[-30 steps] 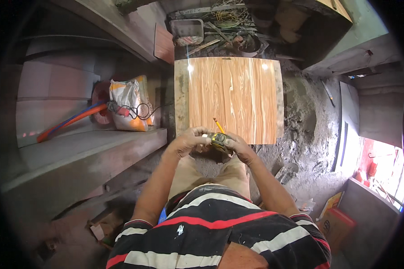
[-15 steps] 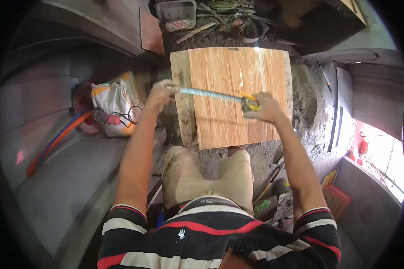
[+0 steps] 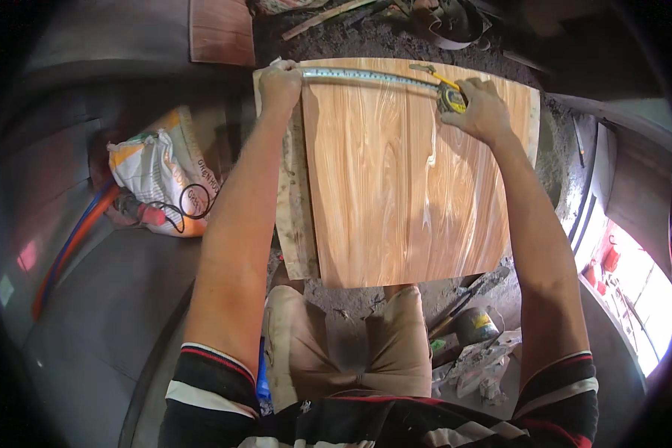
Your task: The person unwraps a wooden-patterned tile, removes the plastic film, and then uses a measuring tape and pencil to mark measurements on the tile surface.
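A tape measure (image 3: 454, 99) with a yellow and dark case is in my right hand (image 3: 484, 112), its fingers wrapped round the case. The drawn-out blade (image 3: 366, 76) runs left from it across the far part of a wood-grained panel (image 3: 396, 179). My left hand (image 3: 281, 88) pinches the blade's free end near the panel's far left corner. A slight bow shows in the blade. Beneath the panel, a paler worn board (image 3: 295, 216) sticks out along the left side.
On the left stand a white and orange sack (image 3: 160, 168), a tool with a red part and black cord (image 3: 151, 216), and an orange hose (image 3: 75, 250). A reddish tile (image 3: 221, 31) leans at the far left. Rubble and a round can (image 3: 476, 325) lie near my right knee.
Both hands have moved away from me, bringing the tape measure from above the panel's middle to its far edge. More blade is drawn out, and my hands are farther apart.
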`<state>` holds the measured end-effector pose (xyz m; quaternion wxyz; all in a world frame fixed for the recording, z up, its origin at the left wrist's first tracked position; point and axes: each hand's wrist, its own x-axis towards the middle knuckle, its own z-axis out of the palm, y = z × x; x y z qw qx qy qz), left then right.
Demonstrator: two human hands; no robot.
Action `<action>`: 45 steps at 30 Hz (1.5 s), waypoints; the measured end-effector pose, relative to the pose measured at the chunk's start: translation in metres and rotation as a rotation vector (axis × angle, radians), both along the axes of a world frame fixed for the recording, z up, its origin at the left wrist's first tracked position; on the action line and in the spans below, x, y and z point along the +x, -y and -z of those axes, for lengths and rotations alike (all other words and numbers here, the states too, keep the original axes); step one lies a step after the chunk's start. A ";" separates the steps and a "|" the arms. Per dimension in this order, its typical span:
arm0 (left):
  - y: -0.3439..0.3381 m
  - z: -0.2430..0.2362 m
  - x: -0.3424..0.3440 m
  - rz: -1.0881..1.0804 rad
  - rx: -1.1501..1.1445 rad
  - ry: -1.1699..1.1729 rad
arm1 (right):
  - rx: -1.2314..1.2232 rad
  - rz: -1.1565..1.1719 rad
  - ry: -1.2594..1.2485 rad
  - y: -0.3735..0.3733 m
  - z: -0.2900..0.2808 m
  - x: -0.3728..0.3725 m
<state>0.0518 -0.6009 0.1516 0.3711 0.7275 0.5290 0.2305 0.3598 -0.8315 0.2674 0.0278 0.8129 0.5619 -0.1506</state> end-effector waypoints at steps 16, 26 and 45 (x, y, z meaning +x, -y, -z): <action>0.011 0.027 0.039 -0.139 0.026 -0.163 | -0.009 -0.011 0.141 -0.021 0.054 0.022; 0.008 0.040 0.036 -0.026 0.034 -0.122 | 0.198 0.071 0.146 -0.024 0.071 0.008; 0.000 0.032 0.036 -0.072 -0.097 -0.226 | 0.474 0.520 -1.042 -0.100 0.143 -0.096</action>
